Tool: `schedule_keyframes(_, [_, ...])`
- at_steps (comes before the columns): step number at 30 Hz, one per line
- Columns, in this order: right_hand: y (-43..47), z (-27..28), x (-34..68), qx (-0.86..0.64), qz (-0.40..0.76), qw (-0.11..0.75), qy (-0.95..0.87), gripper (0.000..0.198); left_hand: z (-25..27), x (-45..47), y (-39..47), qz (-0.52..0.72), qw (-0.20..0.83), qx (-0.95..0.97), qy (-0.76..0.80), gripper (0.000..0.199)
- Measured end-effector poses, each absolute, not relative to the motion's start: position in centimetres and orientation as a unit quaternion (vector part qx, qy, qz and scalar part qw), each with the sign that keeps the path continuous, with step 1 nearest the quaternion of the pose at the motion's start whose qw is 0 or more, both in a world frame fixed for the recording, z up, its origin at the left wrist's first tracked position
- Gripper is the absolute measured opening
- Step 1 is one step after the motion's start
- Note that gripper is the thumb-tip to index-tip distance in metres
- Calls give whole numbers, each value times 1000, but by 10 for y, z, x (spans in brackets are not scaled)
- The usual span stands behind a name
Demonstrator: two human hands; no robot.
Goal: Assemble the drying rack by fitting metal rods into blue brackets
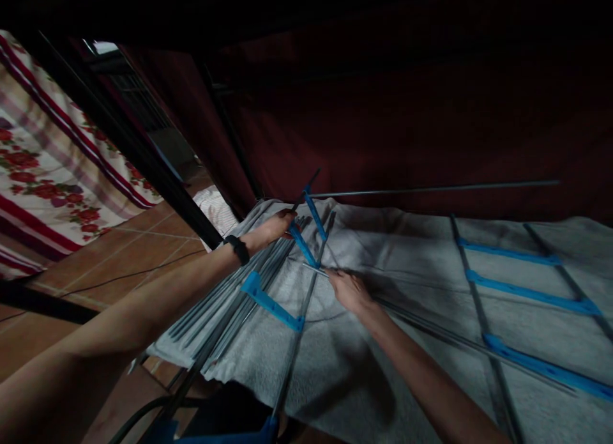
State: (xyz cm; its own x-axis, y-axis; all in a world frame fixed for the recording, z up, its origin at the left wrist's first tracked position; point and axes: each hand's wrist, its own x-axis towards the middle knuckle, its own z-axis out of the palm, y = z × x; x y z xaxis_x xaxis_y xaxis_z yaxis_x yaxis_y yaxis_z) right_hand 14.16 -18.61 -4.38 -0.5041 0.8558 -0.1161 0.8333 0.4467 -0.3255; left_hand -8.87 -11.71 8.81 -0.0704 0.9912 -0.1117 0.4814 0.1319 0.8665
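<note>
A ladder-like frame of grey tubes with blue plastic crosspieces lies tilted before me. My left hand (280, 225), a dark band at its wrist, is closed around the frame's far tube beside a blue crosspiece (304, 244). Between the fingers of my right hand (349, 289) is a thin metal rod (431, 329). Its tip reaches the near end of that crosspiece; whether it sits in a hole I cannot tell. Another rod (431, 189) extends right from a farther crosspiece (315, 214). A nearer blue crosspiece (272, 306) joins the same frame.
Several loose metal tubes (215, 316) lie along the left of the grey blanket (364, 342). At the right rests a second tube frame with blue crosspieces (527, 294). A dark post (129, 144) slants at left, near a floral curtain (48, 176). Dark red cloth (407, 131) hangs behind.
</note>
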Motion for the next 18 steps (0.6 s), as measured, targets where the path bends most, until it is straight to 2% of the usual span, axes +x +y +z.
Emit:
schedule_keyframes(8, [-219,-65,109,-481,213,7,-851,44,88,-93,-111,325,383,573,648,35])
schedule_keyframes(12, [-230,-65,111,-504,223,54,-832,46,85,-98,-112,324,364,581,651,34])
schedule_keyframes(18, [-176,-42,135,-612,217,50,-759,41,84,-99,-110,316,358,581,659,34])
